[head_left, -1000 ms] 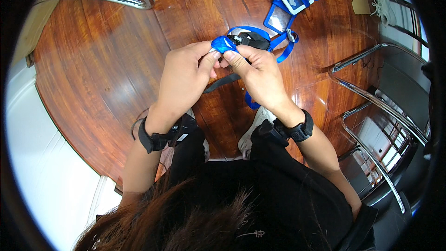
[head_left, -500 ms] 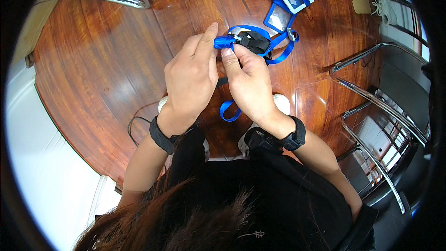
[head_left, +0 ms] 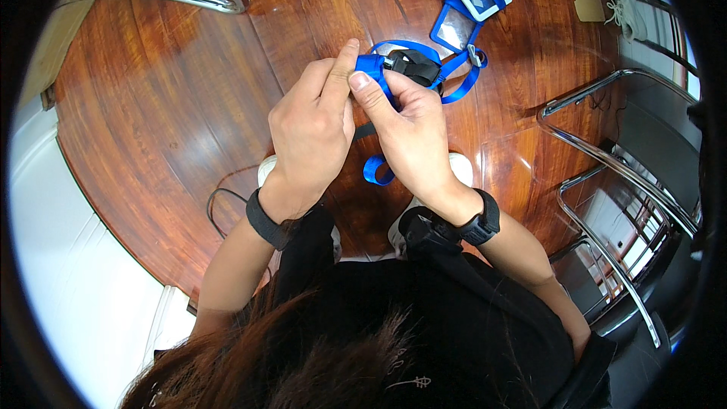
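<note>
The step in hand looks like folding or wrapping a blue lanyard strap into a short bundle beside its metal clip, held above the wood-grained floor. Carrying the wrap on would call for firm thumb pressure on the layers and a clear path for the loose blue loop hanging below, near the right wrist.

The right hand reaches in from the lower right, its thumb laid across the bundle and pinching it against the bent fingers. The left hand shows its back, index finger pointing up and away just left of the bundle; its thumb is hidden, so I cannot tell whether it grips the strap too. Both forearms converge in front of the body. Just past the clip sits a bundled black strap; a white-framed badge holder lies farther off.
</note>
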Available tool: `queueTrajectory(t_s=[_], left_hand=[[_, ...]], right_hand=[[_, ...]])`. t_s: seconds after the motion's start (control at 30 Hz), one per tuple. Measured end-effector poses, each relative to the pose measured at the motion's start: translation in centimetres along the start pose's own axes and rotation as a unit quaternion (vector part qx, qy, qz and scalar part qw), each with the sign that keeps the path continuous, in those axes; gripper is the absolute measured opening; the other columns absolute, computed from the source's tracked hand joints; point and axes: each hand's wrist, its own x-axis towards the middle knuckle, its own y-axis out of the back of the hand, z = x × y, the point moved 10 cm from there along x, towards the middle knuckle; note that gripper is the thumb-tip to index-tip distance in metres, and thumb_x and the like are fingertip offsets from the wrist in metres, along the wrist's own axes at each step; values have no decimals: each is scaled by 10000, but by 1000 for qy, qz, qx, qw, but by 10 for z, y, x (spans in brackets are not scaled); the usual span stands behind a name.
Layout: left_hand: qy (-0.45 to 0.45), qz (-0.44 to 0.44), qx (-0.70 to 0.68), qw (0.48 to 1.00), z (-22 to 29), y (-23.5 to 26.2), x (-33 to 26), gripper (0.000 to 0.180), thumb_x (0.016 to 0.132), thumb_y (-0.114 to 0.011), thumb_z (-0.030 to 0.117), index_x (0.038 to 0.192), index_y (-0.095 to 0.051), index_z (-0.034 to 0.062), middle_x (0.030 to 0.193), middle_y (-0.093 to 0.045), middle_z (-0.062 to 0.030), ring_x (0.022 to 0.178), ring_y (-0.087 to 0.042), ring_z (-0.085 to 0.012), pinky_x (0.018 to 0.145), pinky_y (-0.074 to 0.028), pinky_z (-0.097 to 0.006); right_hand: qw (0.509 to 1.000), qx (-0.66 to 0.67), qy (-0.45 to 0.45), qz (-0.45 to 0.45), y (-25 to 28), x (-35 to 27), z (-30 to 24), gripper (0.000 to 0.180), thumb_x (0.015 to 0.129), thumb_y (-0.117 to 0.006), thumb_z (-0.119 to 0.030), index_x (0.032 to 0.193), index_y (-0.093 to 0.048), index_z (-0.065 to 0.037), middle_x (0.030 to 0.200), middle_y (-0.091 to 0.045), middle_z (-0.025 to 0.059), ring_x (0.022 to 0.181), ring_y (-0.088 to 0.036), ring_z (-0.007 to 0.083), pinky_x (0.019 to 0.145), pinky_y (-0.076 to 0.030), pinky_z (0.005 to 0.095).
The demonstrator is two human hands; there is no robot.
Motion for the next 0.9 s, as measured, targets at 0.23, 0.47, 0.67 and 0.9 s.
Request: queueTrajectory(t_s=[0.23, 0.47, 0.67, 0.9], left_hand=[[185, -160, -283, 928, -35, -25, 2, 301, 915, -574, 103, 1199, -622, 15, 900, -661, -67, 753, -646, -159, 689, -516, -264], [316, -311, -498, 746, -53, -45, -16, 302, 950, -585, 164, 1162, -618, -47, 820, -662, -48, 705, -598, -84, 644, -491, -220], [247, -271, -455, 811, -45, -43, -6, 269, 932, -606, 140, 1126, -625, -46, 820, -658, -37, 696, -600, -81, 629, -497, -218], [140, -139, -251, 948, -35, -21, 9, 191, 866, -643, 86, 1045, -652, 20, 817, -633, -93, 698, -633, -191, 618, -499, -282]], right_hand=[[998, 30, 21, -54, -1, 11, 0, 299, 960, -574, -274, 860, -638, 0, 676, -621, 62, 624, -535, 95, 587, -443, 282], [975, -8, 13, -222, -14, 6, 2, 260, 982, -517, -231, 911, -640, -14, 825, -664, 59, 748, -588, 145, 709, -473, 311], [975, -31, -12, -219, -8, 11, 18, 276, 988, -509, -239, 903, -642, -13, 702, -562, 28, 650, -501, 114, 623, -430, 280], [986, 7, -69, -153, -3, 10, 32, 284, 991, -509, -227, 864, -638, -8, 624, -504, 0, 601, -455, 86, 573, -396, 259]])
